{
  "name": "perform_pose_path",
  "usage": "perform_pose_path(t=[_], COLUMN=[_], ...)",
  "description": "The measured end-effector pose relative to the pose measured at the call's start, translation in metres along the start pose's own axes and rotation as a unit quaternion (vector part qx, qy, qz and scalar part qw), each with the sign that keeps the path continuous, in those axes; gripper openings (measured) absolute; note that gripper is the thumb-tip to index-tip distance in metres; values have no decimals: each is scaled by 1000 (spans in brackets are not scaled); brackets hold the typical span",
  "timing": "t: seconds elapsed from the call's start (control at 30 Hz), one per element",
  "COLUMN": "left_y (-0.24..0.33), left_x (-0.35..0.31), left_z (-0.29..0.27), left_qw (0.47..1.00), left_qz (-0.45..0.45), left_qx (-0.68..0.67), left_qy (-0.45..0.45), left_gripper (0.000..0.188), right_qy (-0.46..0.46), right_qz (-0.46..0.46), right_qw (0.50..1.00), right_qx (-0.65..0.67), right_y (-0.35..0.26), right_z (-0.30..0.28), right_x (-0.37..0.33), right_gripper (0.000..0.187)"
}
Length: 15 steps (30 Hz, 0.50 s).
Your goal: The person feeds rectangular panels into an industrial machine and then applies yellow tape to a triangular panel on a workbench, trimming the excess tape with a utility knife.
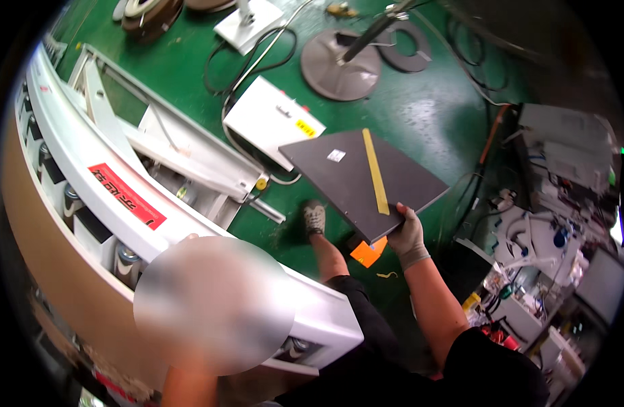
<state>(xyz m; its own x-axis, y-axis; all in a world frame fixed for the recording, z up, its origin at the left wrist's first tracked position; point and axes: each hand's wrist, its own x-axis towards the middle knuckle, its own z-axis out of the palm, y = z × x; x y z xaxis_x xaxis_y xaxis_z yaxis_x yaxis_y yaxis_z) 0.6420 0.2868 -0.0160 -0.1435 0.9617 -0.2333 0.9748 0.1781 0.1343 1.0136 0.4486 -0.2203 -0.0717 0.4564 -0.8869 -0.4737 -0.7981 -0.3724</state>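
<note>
White curved frame (61,129) w/ red label (127,197), L hand (207,292) blurred over frame, can't tell its fingers' state, dk-gray flat panel (335,180) w/ yellow tape (375,169) held above green flr (447,122), R hand (407,234) closed on panel's near edge.

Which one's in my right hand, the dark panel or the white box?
The dark panel, with the long yellow strip; the white box sits on the green floor.

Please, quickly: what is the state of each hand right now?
Left hand: blurred; cannot be told.
Right hand: closed, holding the dark grey panel by its edge.
</note>
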Motion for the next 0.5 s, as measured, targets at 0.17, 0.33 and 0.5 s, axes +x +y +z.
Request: perform_pose_path(t=[0.17,0.33,0.5], left_y=[2,0,27], left_x=[16,18,-36], left_z=[12,25,-1], left_qw=[993,983,749], left_qz=[31,26,-77], left_qx=[-62,-100,-623], left_qy=[93,152,211], left_gripper=[21,28,51], right_qy=[16,-62,-124], right_qz=[-63,-297,-501], right_qw=[997,933,680], right_qx=[45,-192,-521], right_y=[-48,-66,-32], right_z=[-19,-8,-22], right_x=[-125,-278,-418], right_gripper=[17,25,41])
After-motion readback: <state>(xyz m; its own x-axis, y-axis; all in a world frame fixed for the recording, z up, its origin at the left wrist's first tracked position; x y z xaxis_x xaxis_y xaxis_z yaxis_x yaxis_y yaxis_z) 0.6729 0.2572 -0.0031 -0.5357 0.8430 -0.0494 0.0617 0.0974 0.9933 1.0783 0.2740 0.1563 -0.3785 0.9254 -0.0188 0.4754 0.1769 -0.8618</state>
